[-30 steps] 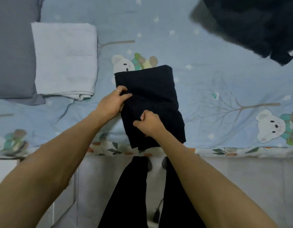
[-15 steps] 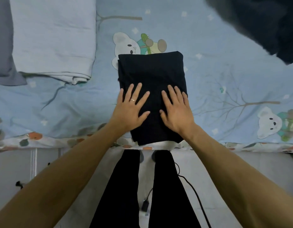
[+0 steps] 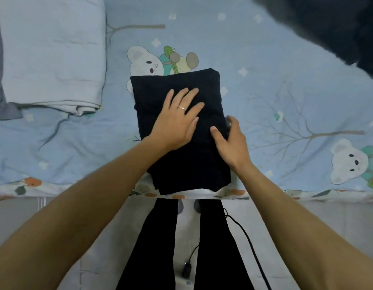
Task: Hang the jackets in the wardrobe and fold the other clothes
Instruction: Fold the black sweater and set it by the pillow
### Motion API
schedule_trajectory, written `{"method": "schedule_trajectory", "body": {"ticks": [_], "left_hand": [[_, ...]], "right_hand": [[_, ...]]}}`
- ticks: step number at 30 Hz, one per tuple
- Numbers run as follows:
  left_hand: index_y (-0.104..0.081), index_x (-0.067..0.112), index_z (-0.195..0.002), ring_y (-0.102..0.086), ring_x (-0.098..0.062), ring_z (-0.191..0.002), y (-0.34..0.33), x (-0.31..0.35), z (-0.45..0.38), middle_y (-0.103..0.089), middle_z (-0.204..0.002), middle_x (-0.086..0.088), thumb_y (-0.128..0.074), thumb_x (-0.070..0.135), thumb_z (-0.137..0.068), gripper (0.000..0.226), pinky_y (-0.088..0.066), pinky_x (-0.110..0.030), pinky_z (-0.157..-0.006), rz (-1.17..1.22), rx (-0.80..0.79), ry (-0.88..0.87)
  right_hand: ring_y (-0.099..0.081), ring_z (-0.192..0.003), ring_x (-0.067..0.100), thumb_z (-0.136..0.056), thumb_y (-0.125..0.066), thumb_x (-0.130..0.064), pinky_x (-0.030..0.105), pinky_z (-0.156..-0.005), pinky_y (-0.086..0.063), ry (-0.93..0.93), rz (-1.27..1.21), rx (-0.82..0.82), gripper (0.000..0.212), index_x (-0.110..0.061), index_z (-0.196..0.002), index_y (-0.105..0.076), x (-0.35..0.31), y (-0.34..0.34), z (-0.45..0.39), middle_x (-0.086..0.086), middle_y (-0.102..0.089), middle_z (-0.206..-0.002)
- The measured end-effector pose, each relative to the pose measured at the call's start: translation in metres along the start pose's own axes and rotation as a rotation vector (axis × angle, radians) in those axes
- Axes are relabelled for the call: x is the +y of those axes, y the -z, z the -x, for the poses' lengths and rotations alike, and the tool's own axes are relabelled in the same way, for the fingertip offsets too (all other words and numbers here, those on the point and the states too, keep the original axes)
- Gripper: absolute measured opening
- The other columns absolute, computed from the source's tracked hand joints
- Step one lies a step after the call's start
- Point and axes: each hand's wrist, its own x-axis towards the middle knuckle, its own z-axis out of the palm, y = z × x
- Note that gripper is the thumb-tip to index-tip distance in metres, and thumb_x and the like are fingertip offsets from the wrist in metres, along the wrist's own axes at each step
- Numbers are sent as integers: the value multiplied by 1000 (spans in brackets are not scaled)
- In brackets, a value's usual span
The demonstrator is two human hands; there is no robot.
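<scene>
Both hands on folded dark garment (image 3: 187, 143): left hand (image 3: 177, 120) flat atop, right hand (image 3: 231, 141) gripping edge.

Soft, even, slightly dim light with a bluish cast; shadows are faint. Wide-angle distortion stretches the forearms at the lower corners. The dark clothing pile (image 3: 336, 28) at upper right is blurred.

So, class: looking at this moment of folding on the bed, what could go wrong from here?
1. The folded dark garment lies at the bed edge; a push could slide it to the floor.
2. The right hand grips only its right side, so lifting may undo the fold.
3. A black cable runs across the floor near the person's feet, a likely trip hazard.
</scene>
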Motion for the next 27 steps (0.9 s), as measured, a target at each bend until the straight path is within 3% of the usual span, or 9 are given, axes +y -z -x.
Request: {"method": "schedule_trajectory", "body": {"ticks": [2, 5, 10, 13, 16, 18, 22, 24, 27], "left_hand": [[-38, 18, -149, -23, -35, -147, -4, 6, -32, -26, -160, -13, -32, 35, -102, 51, -14, -58, -119, -74, -69, -111], [-22, 25, -155, -8, -33, -151, -17, 5, -67, -12, -165, -8, -19, 48, -103, 57, -2, -57, -120, -162, -187, -180], [-9, 27, -158, 0, -33, -152, -42, -7, -74, -1, -166, -6, -13, 63, -100, 69, 4, -49, -121, -147, -187, -29], [-6, 26, -158, 0, -34, -151, -42, 1, -74, 1, -166, -8, -12, 65, -99, 71, 3, -49, -121, -140, -167, 54], [-5, 23, -158, 0, -35, -151, -41, 10, -63, 1, -165, -11, -15, 63, -99, 72, 3, -51, -120, -132, -140, 89], [-5, 22, -158, 0, -35, -151, -41, 10, -48, 0, -165, -13, -15, 62, -100, 71, 3, -52, -120, -145, -118, 115], [-5, 23, -158, 0, -34, -151, -48, -3, -20, -2, -165, -13, -16, 60, -100, 70, 4, -49, -120, -154, -78, 211], [-3, 24, -158, 2, -34, -151, -53, -16, -16, 0, -165, -10, -17, 60, -100, 69, 5, -49, -120, -151, -74, 265], [-4, 24, -158, 1, -36, -151, -55, -19, -13, -1, -165, -11, -20, 59, -100, 69, 0, -55, -120, -129, -43, 362]], "right_hand": [[-59, -89, 0, -84, -61, -58, 14, -67, -41, -73, 8, -70, 45, -27, -115, -51, 8, 0, -5, -22, -59, -99], [-59, -71, 2, -86, -62, -59, 15, -52, -36, -68, 91, -89, 36, -24, -86, -57, 25, 2, -11, -13, -62, -78], [-45, -51, 11, -92, -50, -63, 22, -48, -31, -71, 129, 177, 57, -17, -60, -40, 47, 3, -4, -4, -47, -54], [-56, -66, 26, -99, -38, -58, 34, -56, -34, -42, 359, 141, 50, -14, -75, -42, 44, -6, 2, 1, -53, -68], [-60, -83, 28, -101, -44, -43, 35, -62, -41, 132, 579, 181, 33, -11, -104, -52, 36, 2, 1, 6, -57, -94], [-57, -108, 31, -96, -52, -28, 38, -82, -49, 330, 626, 221, 44, -4, -132, -50, 25, 6, -4, 15, -56, -124], [-18, -149, 33, -100, -41, -30, 45, -119, -25, 617, 778, 63, 64, -2, -154, -22, 14, -1, -24, 18, -17, -162], [-2, -152, 30, -104, -28, -42, 44, -122, -16, 554, 901, -75, 67, -7, -157, -7, 20, -6, -34, 11, 1, -165], [5, -152, 29, -103, -22, -46, 45, -123, -9, 456, 987, -59, 69, -7, -157, 0, 25, -10, -34, 10, 9, -165]]}}
